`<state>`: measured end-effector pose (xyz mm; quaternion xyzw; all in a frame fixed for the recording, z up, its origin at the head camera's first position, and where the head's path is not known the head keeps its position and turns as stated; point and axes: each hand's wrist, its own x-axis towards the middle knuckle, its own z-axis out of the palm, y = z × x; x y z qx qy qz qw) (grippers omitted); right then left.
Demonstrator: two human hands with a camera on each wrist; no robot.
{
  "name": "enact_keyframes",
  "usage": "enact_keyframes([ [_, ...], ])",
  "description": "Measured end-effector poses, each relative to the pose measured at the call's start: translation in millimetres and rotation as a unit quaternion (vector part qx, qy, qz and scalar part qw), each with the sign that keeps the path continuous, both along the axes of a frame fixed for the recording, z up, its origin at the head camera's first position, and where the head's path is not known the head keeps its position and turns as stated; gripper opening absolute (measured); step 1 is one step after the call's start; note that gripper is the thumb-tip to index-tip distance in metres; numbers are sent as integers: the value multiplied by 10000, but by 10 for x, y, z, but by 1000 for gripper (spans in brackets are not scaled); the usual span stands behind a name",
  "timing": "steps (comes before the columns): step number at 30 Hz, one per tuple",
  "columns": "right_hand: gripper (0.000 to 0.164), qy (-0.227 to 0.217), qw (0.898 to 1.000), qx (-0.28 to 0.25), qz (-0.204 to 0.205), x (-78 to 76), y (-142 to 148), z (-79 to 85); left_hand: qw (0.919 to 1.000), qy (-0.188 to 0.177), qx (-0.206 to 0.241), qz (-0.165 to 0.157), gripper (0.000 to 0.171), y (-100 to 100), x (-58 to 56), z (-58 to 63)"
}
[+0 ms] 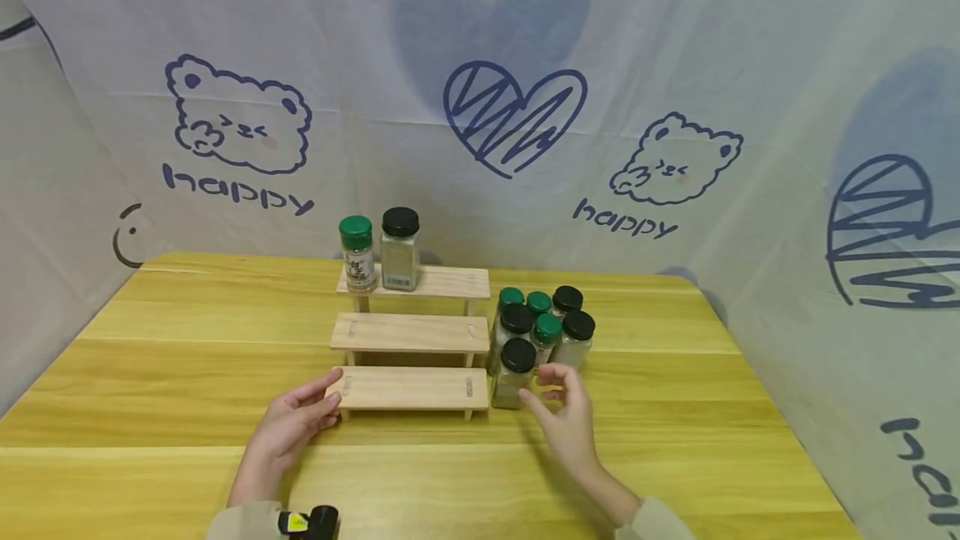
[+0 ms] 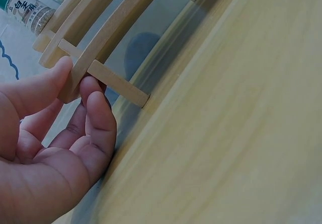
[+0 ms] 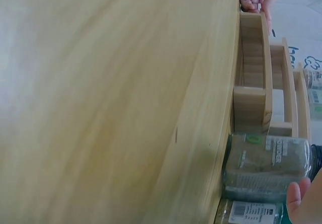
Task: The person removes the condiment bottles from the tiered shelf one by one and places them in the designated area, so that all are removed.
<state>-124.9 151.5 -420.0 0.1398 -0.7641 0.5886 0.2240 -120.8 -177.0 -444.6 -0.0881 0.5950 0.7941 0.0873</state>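
Note:
A three-tier wooden spice rack (image 1: 409, 390) stands on the table. My left hand (image 1: 294, 417) grips the left end of its lowest shelf; in the left wrist view, thumb above and fingers below pinch the board. On the top shelf, at its left, stand a green-capped spice jar (image 1: 357, 255) and a black-capped spice jar (image 1: 401, 248). My right hand (image 1: 567, 423) is beside the front black-capped jar (image 1: 514, 375), its fingers loosely bent and holding nothing. Whether a fingertip touches that jar I cannot tell. In the right wrist view this jar (image 3: 266, 163) lies by the rack's end.
Several more spice jars with green caps (image 1: 547, 328) and black caps (image 1: 578, 325) cluster right of the rack. A printed cloth (image 1: 360, 123) hangs behind the wooden table (image 1: 660, 407). A strapped device (image 1: 309, 522) sits on my left wrist.

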Motion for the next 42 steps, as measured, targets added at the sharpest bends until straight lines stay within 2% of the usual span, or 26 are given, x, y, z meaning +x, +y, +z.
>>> enact_keyframes([
  [5,23,123,9992,-175,338,22,-61,6,9999,-74,-128,8,25,-4,-3,7],
  [10,13,-3,9976,-344,603,42,-124,30,9998,-112,-137,32,31,-4,-6,3],
  [14,11,80,9960,-370,804,33,-158,21,9999,-111,-122,23,30,-2,-9,-8],
  [22,9,4,9948,-416,930,10,-252,42,9999,-9,-158,-33,44,9,-9,35],
  [29,8,35,9920,-528,1147,-11,-335,38,9998,-28,-168,-54,36,13,-2,38],
  [36,7,104,9909,-545,1223,-39,-417,52,9997,7,-221,-45,45,8,-11,43],
  [42,7,131,9898,-564,1303,-61,-479,83,9998,-28,-199,-23,44,4,-9,47],
])
